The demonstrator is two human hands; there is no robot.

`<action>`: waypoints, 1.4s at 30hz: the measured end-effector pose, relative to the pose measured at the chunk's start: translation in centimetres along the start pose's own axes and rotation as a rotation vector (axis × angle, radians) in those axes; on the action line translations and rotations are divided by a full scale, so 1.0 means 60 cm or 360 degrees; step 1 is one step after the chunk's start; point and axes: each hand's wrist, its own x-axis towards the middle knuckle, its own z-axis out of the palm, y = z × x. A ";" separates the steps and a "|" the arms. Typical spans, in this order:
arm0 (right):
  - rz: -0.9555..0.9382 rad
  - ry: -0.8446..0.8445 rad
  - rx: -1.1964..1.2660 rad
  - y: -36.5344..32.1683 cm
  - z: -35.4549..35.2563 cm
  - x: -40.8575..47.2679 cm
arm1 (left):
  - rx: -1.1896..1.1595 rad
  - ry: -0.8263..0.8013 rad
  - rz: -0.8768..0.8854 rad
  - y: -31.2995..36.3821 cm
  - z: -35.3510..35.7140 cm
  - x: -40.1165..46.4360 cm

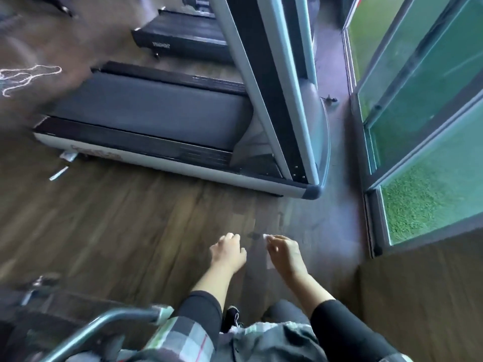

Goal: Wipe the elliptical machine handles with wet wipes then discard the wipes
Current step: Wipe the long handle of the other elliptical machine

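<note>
Head view: right hand (pixel 286 253) pinches a white wipe (pixel 269 259), left hand (pixel 228 252) empty

Bare wooden floor (pixel 125 231) lies open from nine to twelve o'clock of the hands. A treadmill (pixel 156 121) blocks beyond; glass panels (pixel 418 126) wall off two o'clock.

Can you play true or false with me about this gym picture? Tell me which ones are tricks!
1. The right hand pinches a white wipe. True.
2. The left hand holds a bottle. False: it holds nothing.
3. A treadmill stands on the wooden floor. True.
4. Both hands rest on a handle. False: they hang over the floor.
5. Green turf shows behind the glass on the right. True.
</note>
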 end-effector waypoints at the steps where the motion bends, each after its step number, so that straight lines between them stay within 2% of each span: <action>1: -0.0034 -0.0046 -0.0008 -0.009 0.001 0.030 | -0.0006 0.0011 -0.0037 -0.005 -0.013 0.018; 6: -0.0226 -0.0314 0.0001 -0.071 0.021 0.204 | -0.0187 0.0051 -0.0304 -0.045 -0.067 0.123; 11: -0.0569 -0.0704 -0.0103 -0.150 0.062 0.386 | -0.0599 0.0176 -0.0662 -0.093 -0.134 0.233; 17: -0.0657 -0.1057 -0.0117 -0.294 0.118 0.523 | -0.0751 0.0403 -0.1090 -0.178 -0.209 0.276; 21: -0.0830 -0.1324 -0.0083 -0.382 0.196 0.559 | -0.0752 0.0475 -0.1366 -0.252 -0.246 0.257; 25: -0.1043 -0.1394 -0.0009 -0.477 0.287 0.586 | -0.0833 0.0497 -0.1532 -0.354 -0.288 0.258; 36: -0.1276 -0.1591 -0.0078 -0.745 0.526 0.603 | -0.1108 0.0730 -0.2019 -0.648 -0.382 0.207; 39: -0.1320 -0.1712 -0.0068 -0.814 0.588 0.587 | -0.1191 0.0737 -0.2181 -0.713 -0.392 0.181; 42: -0.1498 -0.1837 -0.0031 -0.896 0.660 0.567 | -0.1278 0.0774 -0.2379 -0.783 -0.392 0.156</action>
